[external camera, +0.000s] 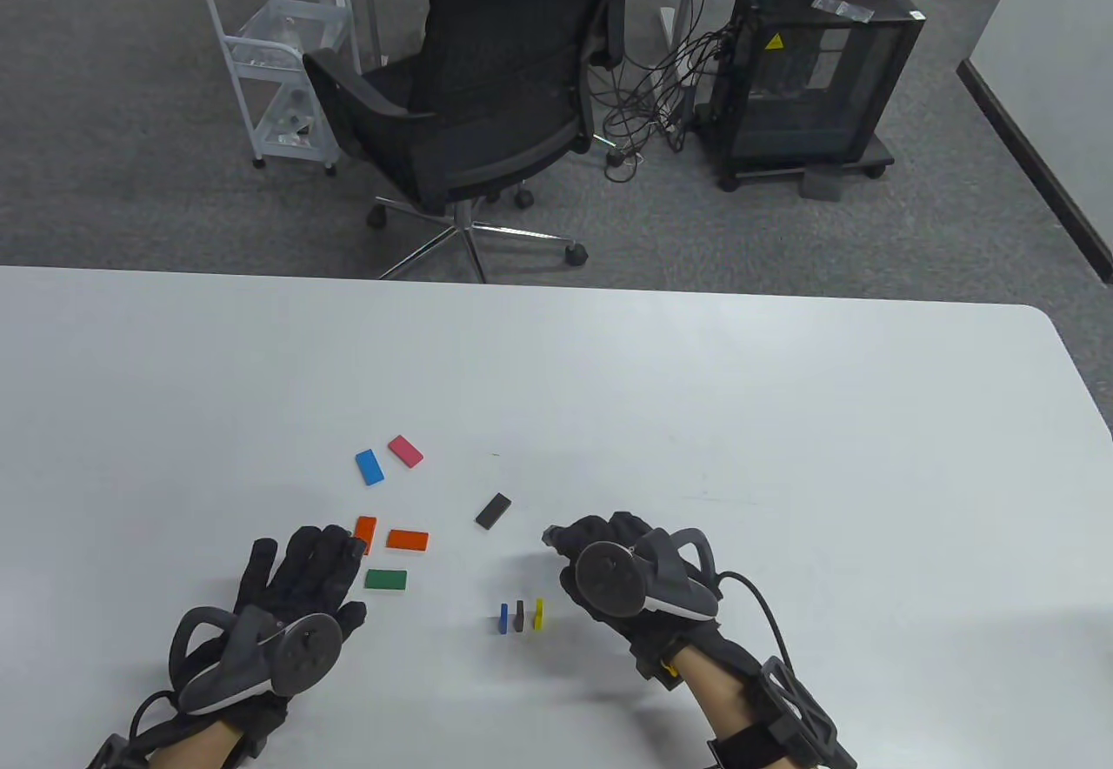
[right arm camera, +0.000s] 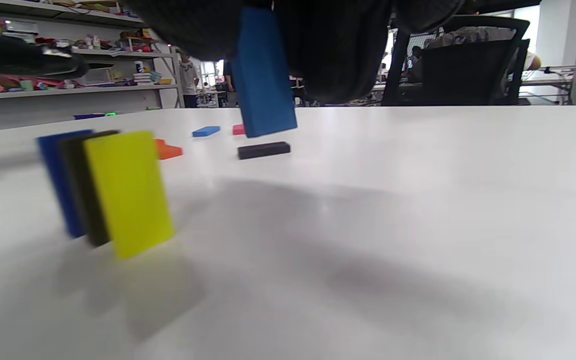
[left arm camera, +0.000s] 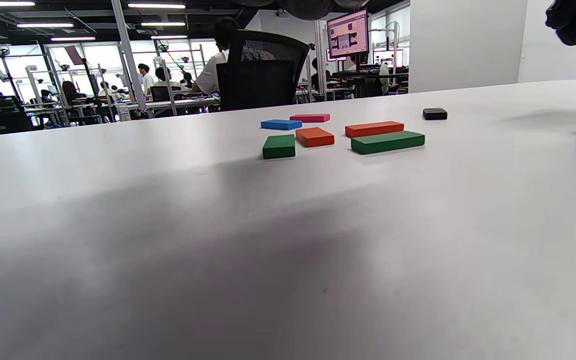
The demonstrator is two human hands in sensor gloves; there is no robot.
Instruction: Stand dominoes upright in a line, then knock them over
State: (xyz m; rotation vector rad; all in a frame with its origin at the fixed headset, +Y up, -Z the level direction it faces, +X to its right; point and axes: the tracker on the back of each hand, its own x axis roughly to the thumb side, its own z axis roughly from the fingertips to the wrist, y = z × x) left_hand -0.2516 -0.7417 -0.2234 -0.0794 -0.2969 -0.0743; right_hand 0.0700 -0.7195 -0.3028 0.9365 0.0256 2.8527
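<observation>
Three dominoes stand upright in a short row near the table's front: blue [external camera: 503, 618], dark [external camera: 519, 617] and yellow [external camera: 538, 613]. The yellow one [right arm camera: 128, 192] is nearest in the right wrist view. Just right of the row, my right hand [external camera: 609, 556] pinches a blue domino [right arm camera: 263, 70] that hangs upright above the table; the hand hides it in the table view. My left hand [external camera: 304, 573] lies flat with fingers spread beside the loose pieces. Lying flat are two orange dominoes [external camera: 407, 539], a green [external camera: 385, 579], a black [external camera: 493, 511], a blue [external camera: 369, 466] and a pink [external camera: 405, 451].
A second green domino [left arm camera: 278, 146] lies near my left fingers and shows only in the left wrist view. Beyond the white table's [external camera: 783, 421] far edge stand an office chair [external camera: 487, 108], a black cabinet [external camera: 809, 82] and a white cart [external camera: 278, 64].
</observation>
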